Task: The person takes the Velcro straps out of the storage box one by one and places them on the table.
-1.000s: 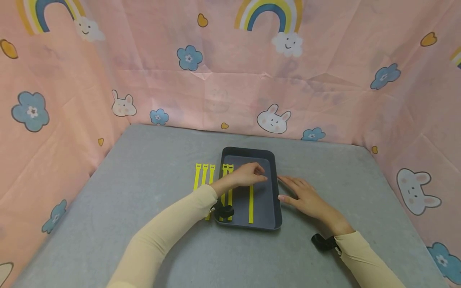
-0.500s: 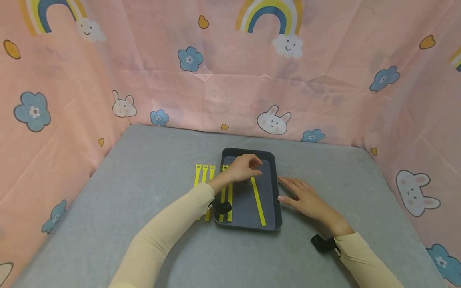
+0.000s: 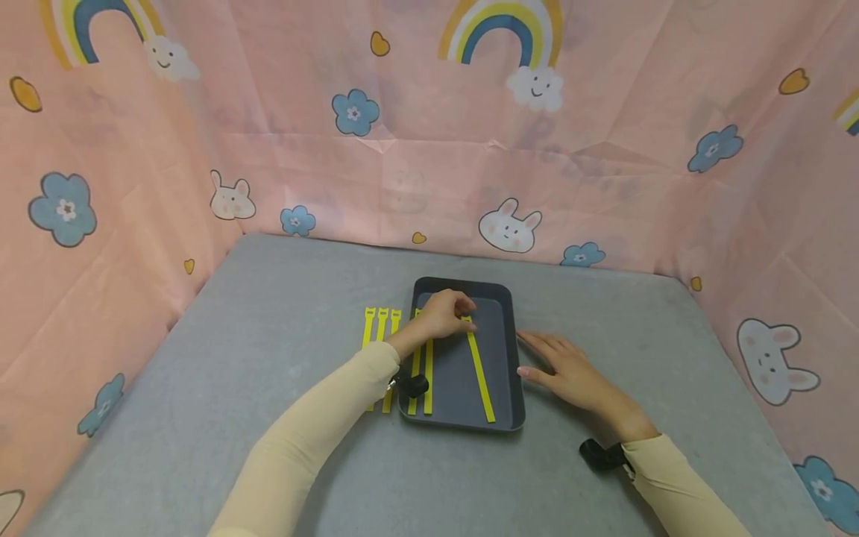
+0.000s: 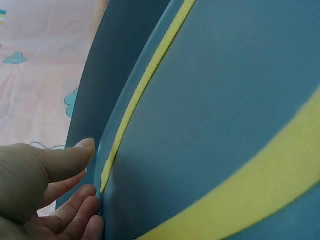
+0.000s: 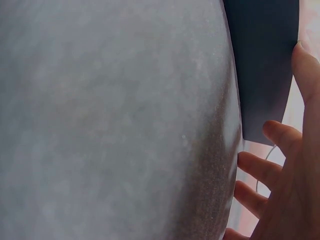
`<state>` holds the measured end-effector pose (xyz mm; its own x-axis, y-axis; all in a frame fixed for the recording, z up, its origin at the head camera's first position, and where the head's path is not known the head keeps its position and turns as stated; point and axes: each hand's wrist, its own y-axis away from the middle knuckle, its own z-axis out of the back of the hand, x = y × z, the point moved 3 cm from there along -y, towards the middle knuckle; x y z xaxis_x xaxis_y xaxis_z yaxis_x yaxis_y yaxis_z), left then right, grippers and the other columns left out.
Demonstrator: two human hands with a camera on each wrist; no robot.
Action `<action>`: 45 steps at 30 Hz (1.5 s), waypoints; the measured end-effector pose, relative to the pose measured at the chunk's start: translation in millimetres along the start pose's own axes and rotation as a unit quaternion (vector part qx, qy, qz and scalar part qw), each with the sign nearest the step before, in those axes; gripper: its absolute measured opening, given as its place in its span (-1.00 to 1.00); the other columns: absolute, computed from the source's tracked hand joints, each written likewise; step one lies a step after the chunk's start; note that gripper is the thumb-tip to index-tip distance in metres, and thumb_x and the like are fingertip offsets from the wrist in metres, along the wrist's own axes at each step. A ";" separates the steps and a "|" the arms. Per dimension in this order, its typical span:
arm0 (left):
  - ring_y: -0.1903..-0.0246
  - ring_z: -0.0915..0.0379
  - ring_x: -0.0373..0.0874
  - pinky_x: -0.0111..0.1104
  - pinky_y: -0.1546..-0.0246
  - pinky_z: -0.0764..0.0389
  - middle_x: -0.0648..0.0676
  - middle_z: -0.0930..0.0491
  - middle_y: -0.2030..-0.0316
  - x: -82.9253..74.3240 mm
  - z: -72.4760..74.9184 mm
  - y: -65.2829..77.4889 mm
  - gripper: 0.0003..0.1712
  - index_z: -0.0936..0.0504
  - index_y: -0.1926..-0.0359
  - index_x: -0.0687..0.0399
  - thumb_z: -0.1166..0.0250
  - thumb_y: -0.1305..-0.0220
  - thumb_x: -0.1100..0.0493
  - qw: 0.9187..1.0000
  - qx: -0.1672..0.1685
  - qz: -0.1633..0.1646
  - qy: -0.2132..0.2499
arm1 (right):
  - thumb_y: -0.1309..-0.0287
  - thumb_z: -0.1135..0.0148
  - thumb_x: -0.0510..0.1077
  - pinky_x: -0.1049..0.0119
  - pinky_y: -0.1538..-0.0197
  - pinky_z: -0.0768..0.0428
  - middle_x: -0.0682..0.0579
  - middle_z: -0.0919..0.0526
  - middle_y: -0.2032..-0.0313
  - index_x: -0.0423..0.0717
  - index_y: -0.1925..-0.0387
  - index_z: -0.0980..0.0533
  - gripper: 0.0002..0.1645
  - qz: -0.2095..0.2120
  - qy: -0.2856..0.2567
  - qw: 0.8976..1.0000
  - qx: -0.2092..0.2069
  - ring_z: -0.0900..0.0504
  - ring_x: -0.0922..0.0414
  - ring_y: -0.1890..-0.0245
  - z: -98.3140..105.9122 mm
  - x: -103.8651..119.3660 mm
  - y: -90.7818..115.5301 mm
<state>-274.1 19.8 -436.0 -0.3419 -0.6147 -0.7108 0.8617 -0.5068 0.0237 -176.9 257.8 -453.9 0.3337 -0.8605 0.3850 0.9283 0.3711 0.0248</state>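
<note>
Yellow rightmost strap (image 3: 481,379) in the tray (image 3: 454,395) has gone crooked, so probably needs straightening; left hand (image 3: 446,314) has a slack, seemingly empty grip, right hand (image 3: 572,375) likewise.

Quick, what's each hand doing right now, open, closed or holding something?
Left hand: open, loosely curled, holding nothing, by the far end of the slanted yellow strip.
Right hand: open, holding nothing, at the side of the dark tray.

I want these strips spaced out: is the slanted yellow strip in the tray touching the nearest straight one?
Apart. The head view shows bare floor of the tray between the slanted strip and the straight strip along their visible lengths.
</note>
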 end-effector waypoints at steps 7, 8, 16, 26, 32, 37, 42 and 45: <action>0.03 -0.60 -0.01 -0.22 -0.05 -0.60 0.14 -0.68 0.02 5.6 -4.4 -4.2 -0.59 -0.67 -0.02 0.16 -0.49 -0.14 0.15 1.000 -0.021 0.004 -0.012 | -0.32 -0.11 0.30 -0.43 -0.33 -0.14 -0.21 -0.31 -0.42 0.14 -0.52 -0.13 -0.14 0.001 -0.007 1.000 -0.004 -0.21 -0.28 -0.42 -0.5 -0.6 0.8; 0.04 -0.60 -0.01 -0.22 -0.04 -0.60 0.14 -0.68 0.03 6.2 -5.0 -4.5 -0.59 -0.68 -0.01 0.16 -0.49 -0.14 0.15 1.000 -0.025 0.002 -0.016 | -0.32 -0.11 0.31 -0.43 -0.33 -0.14 -0.21 -0.31 -0.42 0.14 -0.52 -0.13 -0.14 0.001 -0.006 1.000 -0.004 -0.22 -0.28 -0.42 -0.7 -0.6 0.8; 0.12 -0.52 -0.04 -0.26 0.03 -0.57 0.15 -0.60 0.12 8.4 -10.3 -5.0 -0.60 -0.69 0.02 0.16 -0.49 -0.14 0.11 0.996 -0.051 -0.018 -0.068 | -0.31 -0.10 0.32 -0.41 -0.34 -0.13 -0.21 -0.31 -0.42 0.12 -0.52 -0.14 -0.13 0.000 -0.002 1.000 -0.003 -0.21 -0.28 -0.42 -2.1 -1.2 -0.8; 0.18 -0.48 -0.09 -0.31 0.09 -0.53 0.11 -0.60 0.16 5.8 -12.7 -6.3 -0.66 -0.72 0.07 0.12 -0.48 -0.15 0.10 0.995 -0.047 -0.031 -0.082 | -0.31 -0.10 0.33 -0.40 -0.35 -0.14 -0.20 -0.31 -0.42 0.12 -0.52 -0.14 -0.13 -0.002 0.000 1.000 -0.003 -0.22 -0.27 -0.42 -1.7 -0.8 -0.6; 0.16 -0.45 -0.08 -0.26 0.04 -0.50 0.11 -0.58 0.15 5.7 -14.6 -6.7 -0.68 -0.66 0.07 0.10 -0.46 -0.18 0.11 0.994 -0.038 -0.051 -0.086 | -0.31 -0.11 0.32 -0.39 -0.36 -0.12 -0.19 -0.31 -0.43 0.11 -0.52 -0.14 -0.12 -0.003 -0.007 1.000 -0.001 -0.21 -0.26 -0.42 -2.1 -0.7 -1.1; 0.12 -0.49 -0.07 -0.24 -0.04 -0.50 0.10 -0.59 0.12 5.5 -15.9 -6.7 -0.69 -0.64 0.08 0.07 -0.46 -0.19 0.10 0.993 -0.037 -0.062 -0.089 | -0.31 -0.11 0.33 -0.40 -0.36 -0.10 -0.19 -0.30 -0.43 0.10 -0.52 -0.14 -0.12 -0.005 -0.007 1.000 0.002 -0.21 -0.26 -0.43 -1.5 -0.1 -1.1; 0.13 -0.50 -0.09 -0.25 -0.05 -0.49 0.08 -0.61 0.14 6.3 -18.5 -8.5 -0.69 -0.63 0.07 0.06 -0.44 -0.21 0.09 0.993 -0.033 -0.065 -0.090 | -0.31 -0.10 0.33 -0.42 -0.36 -0.09 -0.20 -0.29 -0.43 0.10 -0.52 -0.14 -0.12 -0.007 -0.009 1.000 0.004 -0.19 -0.28 -0.43 -0.9 0.9 -1.3; 0.17 -0.52 -0.10 -0.27 0.01 -0.52 0.08 -0.62 0.17 6.2 -19.4 -9.2 -0.69 -0.62 0.05 0.07 -0.43 -0.22 0.11 0.994 -0.029 -0.065 -0.082 | -0.31 -0.10 0.32 -0.42 -0.35 -0.08 -0.22 -0.29 -0.43 0.09 -0.52 -0.14 -0.12 -0.005 -0.012 1.000 0.003 -0.19 -0.29 -0.43 -0.3 1.5 -0.9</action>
<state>-276.8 32.4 -454.3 -0.5046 -0.6386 -0.5811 0.8247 -0.5557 -0.1055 -177.2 256.1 -453.7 0.3201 -0.8560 0.4059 0.9307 0.3641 0.0339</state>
